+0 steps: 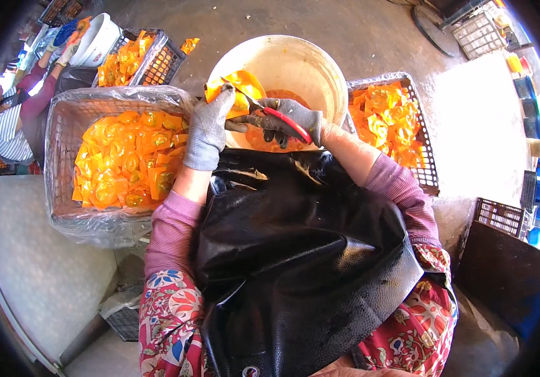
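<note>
My left hand, in a grey glove, pinches an orange plastic packet over the near left side of a large white bucket. In my right hand, also gloved, are red-handled scissors, with the dark blades pointing left against the packet. Whether the blades have cut into it, I cannot tell. Orange-red contents show low inside the bucket, partly hidden by my right hand. A black apron covers my lap and reaches up to the bucket's near side.
A plastic-lined crate of orange packets stands left of the bucket. Another crate of packets stands to its right. Behind on the left are a third crate, a white tub and a co-worker's gloved hand.
</note>
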Demonstrator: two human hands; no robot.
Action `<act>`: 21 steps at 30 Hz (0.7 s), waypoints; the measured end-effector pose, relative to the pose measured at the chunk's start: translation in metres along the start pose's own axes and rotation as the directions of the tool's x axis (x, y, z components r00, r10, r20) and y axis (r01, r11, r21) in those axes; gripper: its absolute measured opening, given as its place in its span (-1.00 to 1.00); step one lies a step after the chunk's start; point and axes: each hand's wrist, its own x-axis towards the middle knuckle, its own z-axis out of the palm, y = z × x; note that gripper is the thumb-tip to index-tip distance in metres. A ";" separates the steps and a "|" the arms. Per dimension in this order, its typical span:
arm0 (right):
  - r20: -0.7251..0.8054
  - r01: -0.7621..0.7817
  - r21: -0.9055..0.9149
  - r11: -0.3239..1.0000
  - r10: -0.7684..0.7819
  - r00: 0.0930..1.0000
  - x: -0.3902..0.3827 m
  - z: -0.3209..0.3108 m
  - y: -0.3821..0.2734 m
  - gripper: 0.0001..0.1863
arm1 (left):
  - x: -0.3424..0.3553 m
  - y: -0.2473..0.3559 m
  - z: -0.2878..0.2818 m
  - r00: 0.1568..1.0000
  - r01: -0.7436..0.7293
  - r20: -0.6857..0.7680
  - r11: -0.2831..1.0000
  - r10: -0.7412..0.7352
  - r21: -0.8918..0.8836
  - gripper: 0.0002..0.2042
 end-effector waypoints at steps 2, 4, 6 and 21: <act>0.017 -0.038 0.050 0.998 0.037 0.999 -0.002 0.005 -0.005 -0.59 | 0.002 -0.001 -0.004 1.000 0.002 0.022 1.000 -0.001 -0.011 -0.68; 0.033 -0.073 0.077 0.994 0.071 0.997 -0.003 0.008 -0.006 -0.59 | 0.004 -0.004 -0.004 0.998 0.050 -0.020 0.998 -0.051 -0.026 -0.68; 0.051 -0.047 0.099 0.994 0.042 0.998 -0.005 0.007 -0.004 -0.60 | 0.003 -0.003 -0.004 0.997 0.055 -0.056 0.998 -0.054 0.021 -0.69; 0.087 -0.004 0.288 0.957 -0.022 0.996 0.014 -0.003 0.027 -0.65 | 0.024 -0.022 -0.001 0.862 -0.193 -0.237 0.722 0.448 0.664 -0.72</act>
